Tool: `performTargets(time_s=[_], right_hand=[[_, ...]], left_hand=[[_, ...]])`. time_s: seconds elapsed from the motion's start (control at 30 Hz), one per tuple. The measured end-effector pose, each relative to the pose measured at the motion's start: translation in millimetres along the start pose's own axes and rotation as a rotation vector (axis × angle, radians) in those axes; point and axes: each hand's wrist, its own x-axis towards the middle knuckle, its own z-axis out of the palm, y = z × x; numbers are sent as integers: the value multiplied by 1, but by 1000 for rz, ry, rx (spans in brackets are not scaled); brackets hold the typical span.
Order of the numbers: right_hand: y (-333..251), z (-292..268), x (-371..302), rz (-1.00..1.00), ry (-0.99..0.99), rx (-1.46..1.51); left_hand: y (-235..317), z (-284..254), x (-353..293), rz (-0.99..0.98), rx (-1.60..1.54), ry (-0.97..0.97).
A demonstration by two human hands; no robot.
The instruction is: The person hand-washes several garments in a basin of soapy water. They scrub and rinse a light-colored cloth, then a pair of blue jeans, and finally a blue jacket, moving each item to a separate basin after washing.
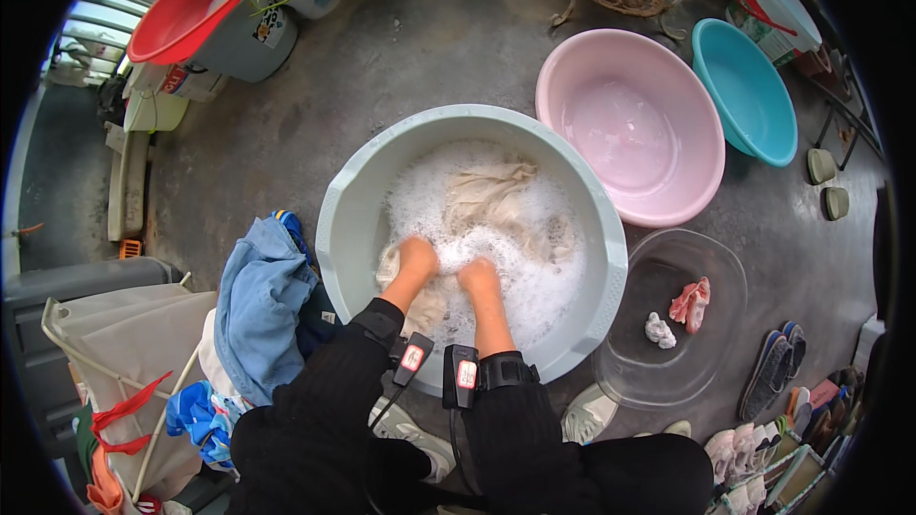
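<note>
A large pale grey-green basin [339, 181] of sudsy water stands in front of me. A soaked beige garment [491, 193] lies in the white foam, partly under it; its cloth shows beyond my hands and beside my left wrist. My left hand [417, 256] is closed on a fold of this garment, left of the middle. Close beside it, my right hand [479, 277] is also closed on the cloth, knuckles up. Foam hides the fingertips of both hands. Black straps with small box-like devices sit on both wrists.
A pink basin [668, 200] touches the tub's far right side, with a turquoise basin [744, 95] beyond. A clear tub [630, 362] at right holds a white and a pink cloth. Denim clothing [258, 305] is heaped at left on a beige fabric hamper [143, 324]. Slippers [766, 374] lie at right.
</note>
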Motion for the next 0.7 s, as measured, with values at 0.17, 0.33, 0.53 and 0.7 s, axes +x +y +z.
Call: performTargets(time_s=[0.17,0.33,0.53,0.7], right_hand=[[-15,-52,-36,-336,-59,456],[-52,-65,-63,-367,-313,1535],[-56,-50,-86,-106,-371,1534],[-48,-56,-79,-105,-498,1384]], left_hand=[[1,-92,-53,-122,-1372,-55],[53,-127,-93,232,-874,353],[99,-115,-111,155,-524,219],[111,-126,-111,162,-392,277]])
